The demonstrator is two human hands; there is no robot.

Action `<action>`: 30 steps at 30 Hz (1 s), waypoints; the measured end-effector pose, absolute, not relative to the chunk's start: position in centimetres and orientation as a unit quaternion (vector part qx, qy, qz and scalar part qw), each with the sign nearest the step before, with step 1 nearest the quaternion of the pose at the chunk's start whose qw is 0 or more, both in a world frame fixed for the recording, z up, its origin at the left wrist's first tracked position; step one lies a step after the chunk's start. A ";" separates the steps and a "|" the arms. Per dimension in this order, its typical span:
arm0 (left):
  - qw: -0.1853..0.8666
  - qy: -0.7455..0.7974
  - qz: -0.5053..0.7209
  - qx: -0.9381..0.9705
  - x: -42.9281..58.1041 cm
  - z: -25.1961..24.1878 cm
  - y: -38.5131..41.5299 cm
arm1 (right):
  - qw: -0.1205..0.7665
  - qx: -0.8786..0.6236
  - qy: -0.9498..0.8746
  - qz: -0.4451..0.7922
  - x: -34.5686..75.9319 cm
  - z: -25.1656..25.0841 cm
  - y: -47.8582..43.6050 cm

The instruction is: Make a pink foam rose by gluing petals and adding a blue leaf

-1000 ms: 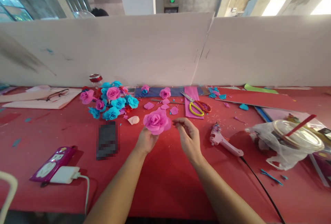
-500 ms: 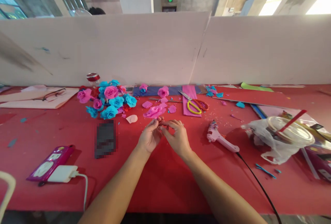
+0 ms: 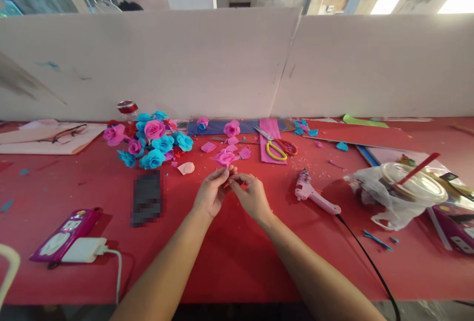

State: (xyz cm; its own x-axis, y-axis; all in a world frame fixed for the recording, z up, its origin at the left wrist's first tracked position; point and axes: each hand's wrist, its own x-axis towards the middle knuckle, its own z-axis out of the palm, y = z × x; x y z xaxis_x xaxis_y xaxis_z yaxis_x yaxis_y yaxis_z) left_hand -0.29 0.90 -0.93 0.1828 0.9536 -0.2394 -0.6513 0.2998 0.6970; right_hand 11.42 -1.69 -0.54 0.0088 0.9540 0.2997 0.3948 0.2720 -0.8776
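Note:
My left hand (image 3: 210,193) and my right hand (image 3: 252,196) meet fingertip to fingertip just above the red table (image 3: 229,257). Both are closed in a pinch at the underside of a pink paper rose (image 3: 224,157). The rose is tipped away from me, low over the table, and its base is hidden behind my fingers. Loose pink petals (image 3: 208,147) lie just beyond it.
A bunch of blue and pink paper roses (image 3: 153,138) lies at the back left, yellow-handled scissors (image 3: 277,149) on a pink strip behind. A pink glue gun (image 3: 314,195) with black cord lies right of my hands, a lidded cup in a bag (image 3: 409,190) farther right. A dark phone (image 3: 147,197) and purple device (image 3: 61,234) are left.
The rose, held up facing me in my left hand a second ago, has been lowered and tipped away. My right hand has come in to meet the left at its base.

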 end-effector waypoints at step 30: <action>0.692 0.358 0.552 0.297 1.4 -0.6 -0.4 | 0.602 -0.538 -0.547 0.224 11.3 0.3 -1.9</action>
State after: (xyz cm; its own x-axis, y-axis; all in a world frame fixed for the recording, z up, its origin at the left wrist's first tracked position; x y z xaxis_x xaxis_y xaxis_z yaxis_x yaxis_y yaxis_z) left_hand 1.40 -0.44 -0.62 0.1334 0.9769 -0.1672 -0.5504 0.2133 0.8072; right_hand 11.31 -1.93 0.31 0.3023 0.8573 0.4168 0.3180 0.3215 -0.8919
